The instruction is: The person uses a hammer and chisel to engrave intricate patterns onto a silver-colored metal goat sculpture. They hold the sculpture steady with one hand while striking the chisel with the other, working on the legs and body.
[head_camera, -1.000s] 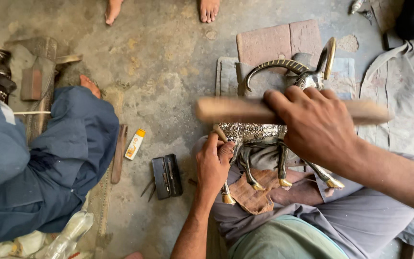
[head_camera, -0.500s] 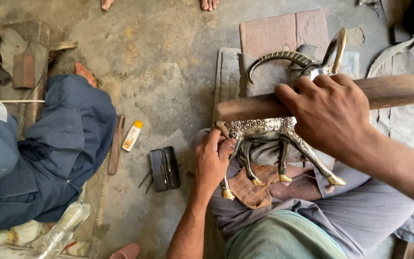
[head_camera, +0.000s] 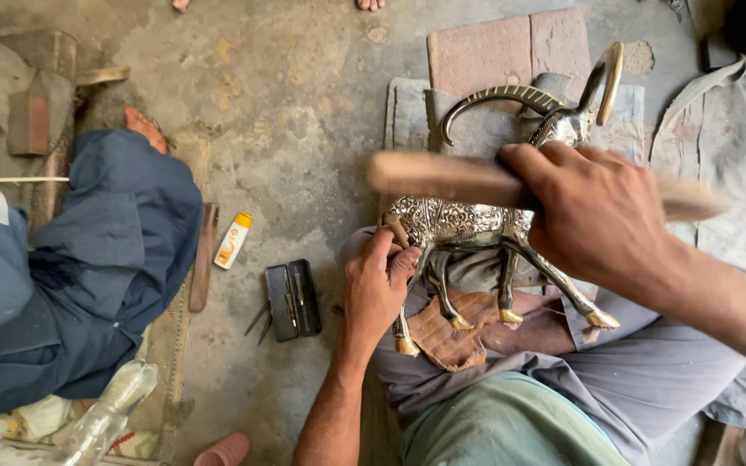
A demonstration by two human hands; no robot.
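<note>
Holding the wooden stick (head_camera: 468,179) across the back of the metal goat figure (head_camera: 485,226), your right hand (head_camera: 602,216) has its fingers wrapped tight round the shaft; the stick is blurred, so I judge it to be in mid-swing. Your left hand (head_camera: 376,285) has its fingers curled closed round a small punch (head_camera: 395,229), its tip set against the rump of the figure. The figure lies on its side across your lap, legs pointing toward you, resting on a brown leather pad (head_camera: 446,332) over your thigh. To do this step well, keep the punch square to the surface, steady the figure with the heel of your left hand, and strike short and even so the tip does not skate over the engraved pattern. Count: one figure, with two curved horns and four gold-tipped hooves in view; one stick; one punch; one leather pad; one dark tool case (head_camera: 293,299) on the floor beside your left forearm; one small yellow-and-white tube (head_camera: 233,241) near it. Another person in blue trousers (head_camera: 105,259) sits well apart on your left.
</note>
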